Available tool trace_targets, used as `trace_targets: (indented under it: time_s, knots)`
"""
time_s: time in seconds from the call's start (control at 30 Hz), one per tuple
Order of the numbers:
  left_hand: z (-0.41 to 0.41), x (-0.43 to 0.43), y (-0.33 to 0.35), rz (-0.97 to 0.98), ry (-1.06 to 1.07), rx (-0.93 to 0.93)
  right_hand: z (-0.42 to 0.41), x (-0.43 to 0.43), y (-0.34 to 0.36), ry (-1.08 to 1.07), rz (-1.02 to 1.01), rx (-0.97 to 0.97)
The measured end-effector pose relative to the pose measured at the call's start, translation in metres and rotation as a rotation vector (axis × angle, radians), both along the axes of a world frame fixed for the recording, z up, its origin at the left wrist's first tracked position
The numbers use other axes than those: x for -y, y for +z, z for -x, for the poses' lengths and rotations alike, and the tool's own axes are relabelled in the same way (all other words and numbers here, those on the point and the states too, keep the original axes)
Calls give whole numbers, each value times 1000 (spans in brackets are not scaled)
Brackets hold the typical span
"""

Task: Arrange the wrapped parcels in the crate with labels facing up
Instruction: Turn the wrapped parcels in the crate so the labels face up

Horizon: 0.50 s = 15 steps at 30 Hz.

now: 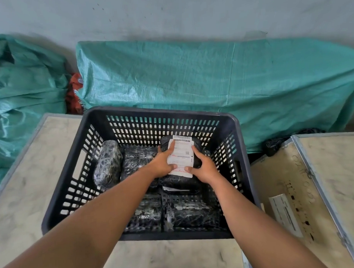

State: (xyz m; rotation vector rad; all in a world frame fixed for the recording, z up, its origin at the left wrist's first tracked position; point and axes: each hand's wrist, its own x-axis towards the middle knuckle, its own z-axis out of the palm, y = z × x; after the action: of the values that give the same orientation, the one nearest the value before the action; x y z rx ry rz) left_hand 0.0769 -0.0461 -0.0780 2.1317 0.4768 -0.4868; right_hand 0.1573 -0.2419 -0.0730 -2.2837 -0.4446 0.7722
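Note:
A dark slotted plastic crate [236, 131] stands on a pale table and holds several black wrapped parcels. Both my hands reach into its far right part. My left hand [163, 162] and my right hand [203, 167] grip the two sides of one black parcel whose white label [182, 153] faces up. That parcel lies on top of others. One parcel [108, 162] leans on its edge against the left wall. Another [138, 159] lies flat beside it. Two more [192, 213] lie near the front wall, with no label showing.
The pale table [27, 189] runs under and left of the crate. A wooden box [294, 180] with metal edging and a white sticker stands to the right. Green woven sacks [190, 77] lean on the wall behind, with a black bag [276, 143] at the right.

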Motion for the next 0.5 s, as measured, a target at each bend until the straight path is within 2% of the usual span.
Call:
trace_targets:
  time_s: [0.1, 0.3, 0.4, 0.5]
  knots:
    - [-1, 4, 4, 8, 75, 21, 3, 0, 5, 1, -7, 1]
    - [5, 16, 30, -110, 104, 15, 5, 7, 27, -68, -64, -12]
    - [13, 15, 55, -98, 77, 82, 5, 17, 59, -100, -117, -36]
    - [28, 20, 84, -70, 28, 203, 11, 39, 88, -29, -72, -47]
